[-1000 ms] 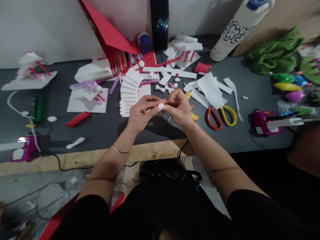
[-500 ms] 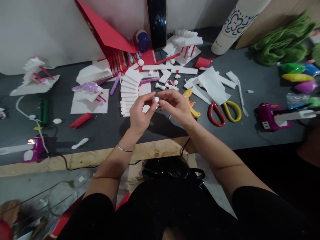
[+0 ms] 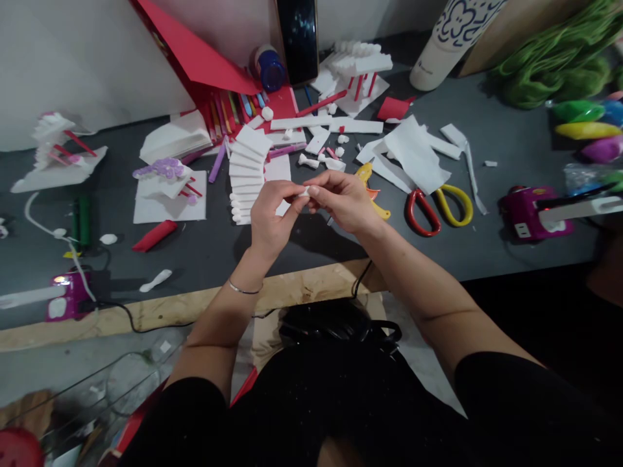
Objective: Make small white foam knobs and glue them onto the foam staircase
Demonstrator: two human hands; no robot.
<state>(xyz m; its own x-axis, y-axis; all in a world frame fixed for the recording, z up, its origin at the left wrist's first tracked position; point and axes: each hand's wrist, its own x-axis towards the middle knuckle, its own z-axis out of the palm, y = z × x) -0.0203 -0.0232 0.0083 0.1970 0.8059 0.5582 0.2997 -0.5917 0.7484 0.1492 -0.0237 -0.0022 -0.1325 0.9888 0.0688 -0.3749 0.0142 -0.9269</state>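
Note:
Between the fingertips of both hands is a small lump of white modelling clay (image 3: 305,191), mostly covered by the fingers. My left hand (image 3: 273,211) pinches it from the left, thumb and forefinger closed on it. From the right, my right hand (image 3: 343,200) presses its thumb and fingers on the same lump. Just behind my left hand lies a fanned row of white strips (image 3: 247,162), with rounded white ends at the near side. Small white clay pieces (image 3: 309,161) lie beyond the fingertips. A yellow tool (image 3: 365,172) is partly hidden by my right hand.
Scissors with red and yellow handles (image 3: 422,213) lie to the right, near white paper scraps (image 3: 413,152). Small models on red sticks include one with a purple top (image 3: 163,170). Purple power strips (image 3: 535,213) lie at the right and left. A phone (image 3: 298,42) leans at the back.
My right fingers have closed in on the white lump, which now shows less between the fingertips. The view has shifted slightly; the things on the table lie as before.

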